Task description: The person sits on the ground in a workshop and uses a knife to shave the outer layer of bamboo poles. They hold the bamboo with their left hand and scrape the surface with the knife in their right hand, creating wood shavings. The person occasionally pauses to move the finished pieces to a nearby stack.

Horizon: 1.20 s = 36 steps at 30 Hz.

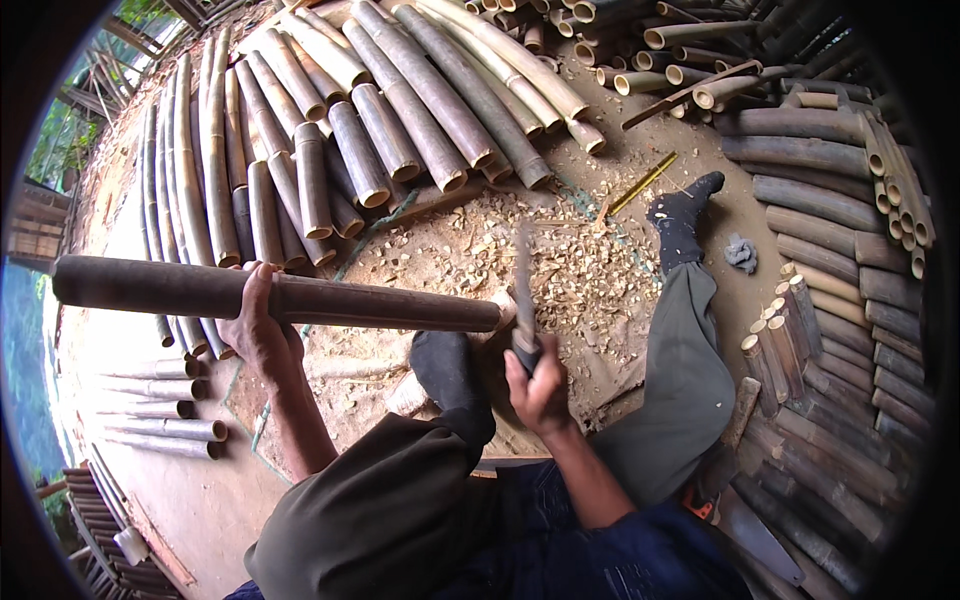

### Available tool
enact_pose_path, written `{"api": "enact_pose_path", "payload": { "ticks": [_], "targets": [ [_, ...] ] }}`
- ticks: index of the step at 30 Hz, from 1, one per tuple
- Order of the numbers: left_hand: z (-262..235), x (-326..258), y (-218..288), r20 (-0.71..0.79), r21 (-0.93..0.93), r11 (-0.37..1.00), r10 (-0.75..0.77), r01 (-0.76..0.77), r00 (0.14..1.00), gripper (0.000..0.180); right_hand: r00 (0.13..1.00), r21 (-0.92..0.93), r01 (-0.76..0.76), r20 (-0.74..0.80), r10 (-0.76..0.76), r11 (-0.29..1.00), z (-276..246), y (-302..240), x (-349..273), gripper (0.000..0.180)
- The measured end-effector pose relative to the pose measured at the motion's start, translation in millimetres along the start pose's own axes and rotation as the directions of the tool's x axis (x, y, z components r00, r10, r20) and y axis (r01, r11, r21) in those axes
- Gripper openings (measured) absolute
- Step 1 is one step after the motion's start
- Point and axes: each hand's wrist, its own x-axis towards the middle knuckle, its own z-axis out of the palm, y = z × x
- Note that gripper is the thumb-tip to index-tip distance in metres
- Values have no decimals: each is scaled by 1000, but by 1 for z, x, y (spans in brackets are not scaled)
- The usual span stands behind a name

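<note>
My left hand (258,325) is wrapped round a dark brown bamboo pole (390,303), which lies slantwise across the view, its thicker end at the far left. In my right hand (543,395) is the dark handle of a knife (523,285); its blade points away from me and is smeared by motion. The blade stands right beside the pole's pale, cut right end; whether it touches cannot be made out. Below the pole, close to that end, is my foot in a black sock (443,368).
Pale bamboo chips (590,270) cover the ground ahead. Long bamboo poles (420,90) lie in rows beyond, with stacked bamboo lengths (815,205) on the right. A yellow measuring stick (642,184), a grey rag (740,253) and a saw (757,535) lie to the right.
</note>
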Motion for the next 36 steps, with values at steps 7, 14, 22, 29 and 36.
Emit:
{"api": "enact_pose_path", "payload": {
  "ticks": [7,14,22,29,36],
  "targets": [
    [-4,-1,4,15,24,1000,13,-14,1000,46,943,-286,-173,228,242,942,-6,-24,18,36],
    [11,-3,7,42,30,1000,5,-6,999,46,936,-457,-200,172,307,867,20,26,9,37],
    [2,-5,9,124,-26,999,37,-34,992,47,997,-32,-5,80,8,999,-14,-50,13,33],
    [21,-8,16,64,-17,1000,-19,21,998,47,910,-401,-255,208,358,880,10,48,10,42],
    [-4,0,4,44,-14,1000,-3,4,999,34,999,-116,-1,48,7,993,-20,-33,12,31]
  ]
}}
